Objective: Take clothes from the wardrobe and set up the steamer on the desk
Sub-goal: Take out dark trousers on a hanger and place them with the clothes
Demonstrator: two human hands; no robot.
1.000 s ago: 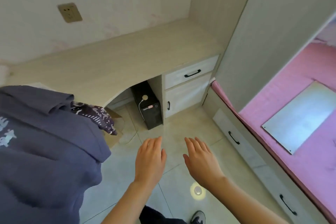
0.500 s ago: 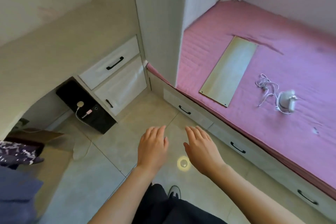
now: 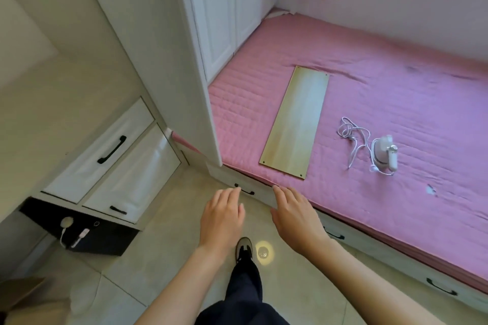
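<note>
A small white handheld steamer (image 3: 383, 152) lies on the pink bed mattress (image 3: 396, 92) at the right, its white cord (image 3: 352, 134) coiled loosely beside it. The white wardrobe (image 3: 214, 16) stands at the upper middle, its doors shut. The pale wooden desk (image 3: 52, 103) fills the left side. My left hand (image 3: 221, 216) and my right hand (image 3: 294, 219) hover side by side over the tiled floor, palms down, fingers apart, holding nothing. Both are well short of the steamer.
A light wooden board (image 3: 297, 121) lies flat on the mattress left of the steamer. Desk drawers (image 3: 105, 150) with black handles sit under the desk, a black computer case (image 3: 87, 235) below. Bed-base drawers (image 3: 369, 248) line the floor edge. My shoe (image 3: 244, 248) is on the tiles.
The view has swung right from the desk to the bed; the clothes pile has left the frame and the steamer has come into view. Both hands stay empty and apart.
</note>
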